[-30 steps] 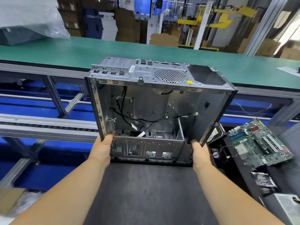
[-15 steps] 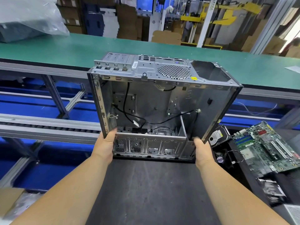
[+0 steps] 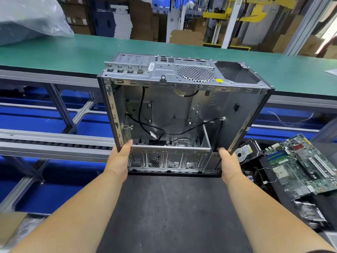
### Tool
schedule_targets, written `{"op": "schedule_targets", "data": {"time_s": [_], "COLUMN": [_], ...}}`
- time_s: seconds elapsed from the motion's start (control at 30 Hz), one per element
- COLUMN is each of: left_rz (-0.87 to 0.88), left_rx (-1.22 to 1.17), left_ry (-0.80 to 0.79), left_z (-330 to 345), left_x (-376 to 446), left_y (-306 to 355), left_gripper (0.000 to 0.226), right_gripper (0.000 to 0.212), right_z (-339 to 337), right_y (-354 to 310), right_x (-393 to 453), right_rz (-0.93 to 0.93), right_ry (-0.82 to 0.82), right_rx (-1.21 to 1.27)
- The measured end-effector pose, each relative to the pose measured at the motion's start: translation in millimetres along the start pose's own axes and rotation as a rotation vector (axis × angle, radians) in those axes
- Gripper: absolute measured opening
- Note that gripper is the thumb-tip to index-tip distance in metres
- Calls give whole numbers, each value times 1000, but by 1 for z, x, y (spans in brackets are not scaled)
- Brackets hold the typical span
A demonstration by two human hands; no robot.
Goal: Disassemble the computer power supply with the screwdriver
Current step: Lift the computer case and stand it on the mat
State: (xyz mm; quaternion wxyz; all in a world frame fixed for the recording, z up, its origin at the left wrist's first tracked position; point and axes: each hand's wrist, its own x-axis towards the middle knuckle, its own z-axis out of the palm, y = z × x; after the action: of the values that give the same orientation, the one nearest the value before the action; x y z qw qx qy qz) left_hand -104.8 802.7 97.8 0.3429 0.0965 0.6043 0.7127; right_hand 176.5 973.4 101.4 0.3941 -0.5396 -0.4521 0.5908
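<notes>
While both hands clasp its lower corners, a stripped metal case (image 3: 182, 114) stands at the far edge of a dark surface (image 3: 169, 212), its open side facing the viewer. The left hand (image 3: 119, 160) curls round the bottom of the left frame edge, thumb inside the case. The right hand (image 3: 228, 164) wraps the bottom right corner. Loose black cables (image 3: 145, 123) hang inside the case, and a round fan grille (image 3: 197, 73) shows on its top face. Just right of the case lie a hard drive (image 3: 243, 153) and a green motherboard (image 3: 306, 163). Beyond runs a green conveyor (image 3: 73, 50).
</notes>
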Motion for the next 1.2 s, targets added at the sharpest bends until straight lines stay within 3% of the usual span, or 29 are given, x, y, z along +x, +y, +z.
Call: {"op": "schedule_targets", "data": {"time_s": [0.13, 0.33, 0.57, 0.73, 0.87, 1.0, 1.13, 1.2], "left_rz": [-41, -62, -28, -15, -9, -56, -36, 3], "left_rx": [52, 203, 417, 382, 353, 341, 360, 395], "left_ry": [-29, -39, -84, -259, -189, -5, -195, -275], "left_z": [-1, -6, -11, -31, -30, -20, -2, 13], "left_x": [0, -14, -31, -40, -62, -102, -146, -168], "left_y": [7, 23, 27, 21, 22, 19, 6, -3], "left_gripper": [25, 64, 67, 66, 54, 48, 13, 13], "right_gripper": [49, 48, 96, 84, 90, 67, 16, 10], "right_z": [1, -1, -5, -2, 2, -4, -44, -75], "right_y": [-5, -15, -15, -12, -3, 11, 22, 23], "right_x": [-6, -24, -43, -59, -85, -121, -149, -158], "right_rz": [30, 92, 141, 108, 72, 36, -29, -83], "right_ry": [2, -18, -57, 11, 83, 149, 22, 23], "right_rx": [-10, 10, -22, -83, -15, -24, -135, -196]}}
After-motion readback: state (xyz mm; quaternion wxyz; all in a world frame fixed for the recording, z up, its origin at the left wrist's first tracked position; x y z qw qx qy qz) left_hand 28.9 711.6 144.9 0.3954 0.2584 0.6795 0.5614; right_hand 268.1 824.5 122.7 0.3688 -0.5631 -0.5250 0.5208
